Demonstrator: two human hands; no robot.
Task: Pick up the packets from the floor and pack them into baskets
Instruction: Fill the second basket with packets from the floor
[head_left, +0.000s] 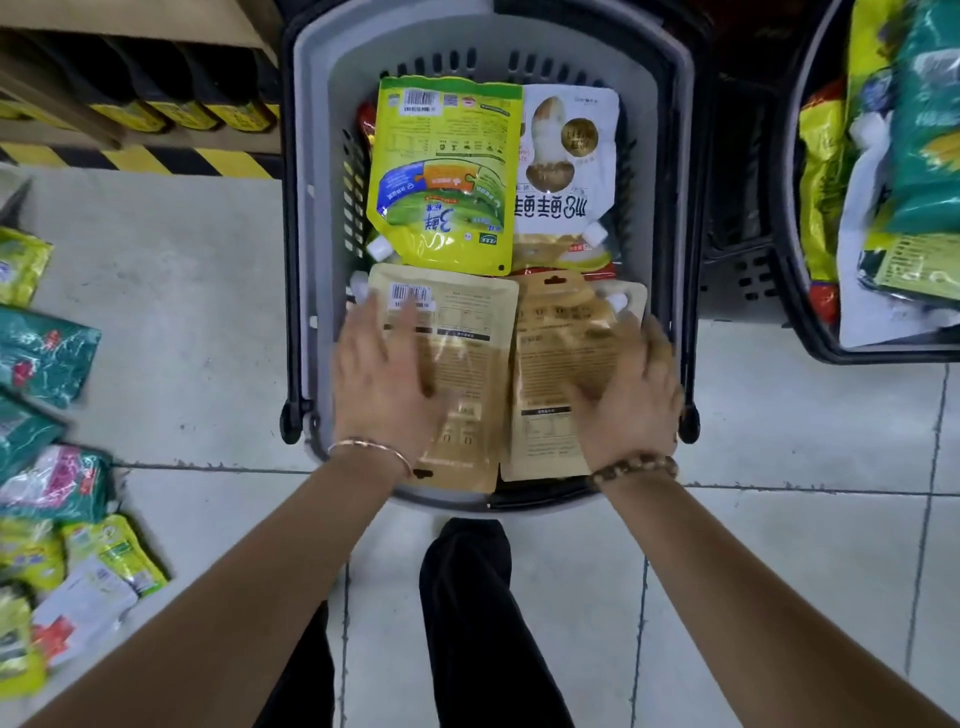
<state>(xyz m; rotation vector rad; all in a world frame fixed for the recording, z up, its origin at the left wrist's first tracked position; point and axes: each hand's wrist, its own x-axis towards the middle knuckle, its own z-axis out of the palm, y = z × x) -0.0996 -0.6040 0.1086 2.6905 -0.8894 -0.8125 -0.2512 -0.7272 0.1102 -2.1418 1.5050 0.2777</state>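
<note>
Floor (208, 322), basket (318, 208): tan packets (467, 338) under left hand (385, 387), right hand (629, 389).

- Setting: a shop, likely a grocery aisle.
- Grey plastic shopping basket (322, 156), black handles (292, 260), on pale tiled floor (208, 312); second basket (826, 351) at right.
- Barcoded retail packets (447, 171) inside; loose packets (52, 353) heaped on the floor at left.
- Low shelf (104, 15) with dark bottles (156, 98), apparently (blurred); yellow-black striped kickboard (156, 160).

Grey basket (322, 156), tan packets (467, 332), yellow-black striped kerb (156, 158)

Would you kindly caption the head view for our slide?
Left hand and right hand rest on tan packets in a grey basket.
</note>
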